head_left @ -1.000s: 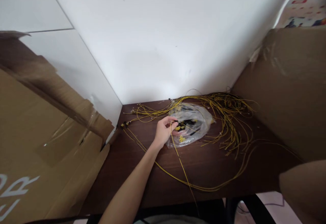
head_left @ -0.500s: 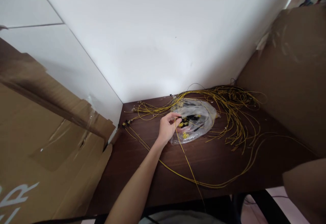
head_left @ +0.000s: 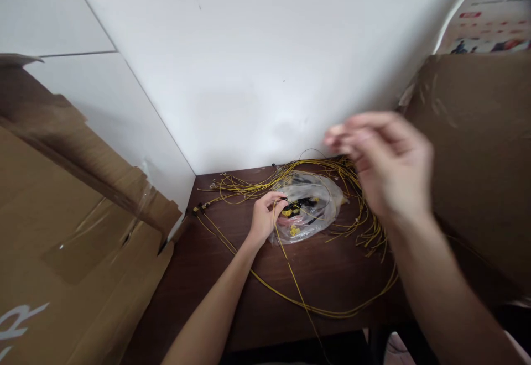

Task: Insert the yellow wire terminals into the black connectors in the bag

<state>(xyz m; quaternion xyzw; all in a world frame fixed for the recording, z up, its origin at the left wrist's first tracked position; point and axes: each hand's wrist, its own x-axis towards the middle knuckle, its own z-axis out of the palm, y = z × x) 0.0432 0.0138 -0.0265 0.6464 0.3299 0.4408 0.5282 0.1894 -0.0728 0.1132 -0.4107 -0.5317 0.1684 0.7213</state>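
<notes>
My left hand [head_left: 262, 220] is closed, its thumb and fingers pinching a thin yellow cable [head_left: 297, 283] near its dark end. From that grip the cable runs down toward the front edge of the table. Just right of the fingers lies a clear plastic bag [head_left: 329, 214] with black and yellow connector pieces [head_left: 294, 230] in it. My right hand [head_left: 388, 160] is raised in front of the wall, above the right part of the cables. It is blurred, with fingertips drawn together in a pinch; anything between them cannot be made out.
A bundle of loose yellow cables [head_left: 249, 189] stretches behind the bag and to its right. Other cables with black and yellow ends [head_left: 199, 208] loop across the dark wooden table [head_left: 332, 276]. Cardboard stands at left [head_left: 83, 232] and right [head_left: 477, 149], with a white wall [head_left: 249, 77] behind.
My right hand has come up from the lower right into the middle right of view. The left hand keeps its grip on the cable. The view has shifted slightly.
</notes>
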